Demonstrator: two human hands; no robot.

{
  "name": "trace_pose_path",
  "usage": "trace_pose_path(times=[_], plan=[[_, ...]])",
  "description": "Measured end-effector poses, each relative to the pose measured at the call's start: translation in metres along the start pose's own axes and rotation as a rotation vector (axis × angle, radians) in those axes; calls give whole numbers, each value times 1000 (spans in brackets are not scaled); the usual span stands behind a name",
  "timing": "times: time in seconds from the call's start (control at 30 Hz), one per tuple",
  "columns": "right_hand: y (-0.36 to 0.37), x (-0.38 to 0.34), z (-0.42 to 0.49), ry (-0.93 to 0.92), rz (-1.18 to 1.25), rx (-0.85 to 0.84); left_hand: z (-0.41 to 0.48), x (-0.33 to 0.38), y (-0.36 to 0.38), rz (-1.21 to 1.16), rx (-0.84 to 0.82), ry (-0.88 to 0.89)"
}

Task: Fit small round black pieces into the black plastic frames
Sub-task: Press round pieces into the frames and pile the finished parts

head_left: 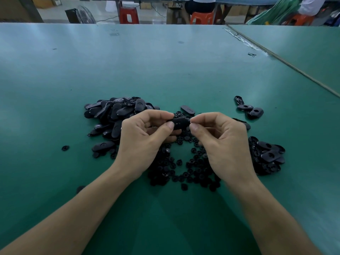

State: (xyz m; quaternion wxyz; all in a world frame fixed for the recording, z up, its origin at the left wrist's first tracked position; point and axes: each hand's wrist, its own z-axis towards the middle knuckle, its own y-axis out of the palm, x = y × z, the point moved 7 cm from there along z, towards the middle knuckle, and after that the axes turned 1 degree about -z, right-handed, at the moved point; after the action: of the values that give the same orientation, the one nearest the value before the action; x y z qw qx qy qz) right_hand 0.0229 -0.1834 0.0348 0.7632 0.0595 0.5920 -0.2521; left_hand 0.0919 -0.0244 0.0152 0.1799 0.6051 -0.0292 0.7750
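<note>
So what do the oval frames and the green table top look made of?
Oval frames: likely moulded plastic, black, semi-gloss; smooth rounded faces catch soft highlights. Table top: probably a green vinyl or rubber mat, matte with dull sheen; broad pale light streaks show.

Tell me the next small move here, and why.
Likely press down with the right hand to seat a round piece. The left hand grips a frame above the pile of round pieces, and the right hand pinches its right end; whether a piece sits under those fingertips is hidden.
</note>
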Motion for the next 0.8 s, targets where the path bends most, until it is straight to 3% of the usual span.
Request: trace_pose_path(times=[0.2, 0.8], plan=[[1, 1, 0, 54, 121, -8, -1, 4, 2, 49, -43, 33], [4, 1, -4, 28, -74, -45, -5, 7, 9, 202, -101, 67]])
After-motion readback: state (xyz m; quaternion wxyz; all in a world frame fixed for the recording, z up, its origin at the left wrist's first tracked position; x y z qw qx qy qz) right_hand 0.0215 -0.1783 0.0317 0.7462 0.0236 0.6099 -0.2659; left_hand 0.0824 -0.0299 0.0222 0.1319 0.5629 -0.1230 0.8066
